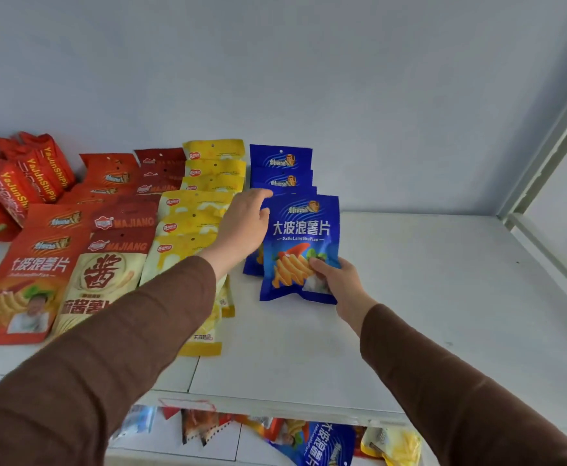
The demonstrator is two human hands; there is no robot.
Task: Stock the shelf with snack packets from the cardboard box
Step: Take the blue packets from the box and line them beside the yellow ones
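Front blue potato-chip packet (300, 247) is at frame centre, stood at the front of the blue row (281, 168) on the white shelf (426, 297). It is pinched at its lower right corner by the right hand (340, 285), thumb on the printed face, other fingers hidden behind. Its upper left edge is touched by the left hand (243, 225), fingers fairly straight and reaching toward the packets behind; whether anything is actually gripped there cannot be told.

Progress, judged: well along on the left half. Blue row has several packets stacked front to back. At 9 o'clock of it, a yellow packet row (204, 210) is filled to near the shelf's front edge, then a dark red MAJIANG row (120, 237), an orange-red chip row (36, 274), and red YaJunShiPin packs (16, 186) at 10 o'clock against the back wall (309, 79). The blue packet is not yet released. The cardboard box is not in view, so remaining stock cannot be counted.

Room: bare shelf is seen from 3 to 5 o'clock of the blue packet, out to the shelf upright (550, 156) at 2 o'clock. Bare strip also at 6 o'clock, down to the shelf front edge (275, 406). Yellow row sits just beside the blue row on the left, so little side play there. More packets are seen on the lower shelf (322, 442) at 6 o'clock.
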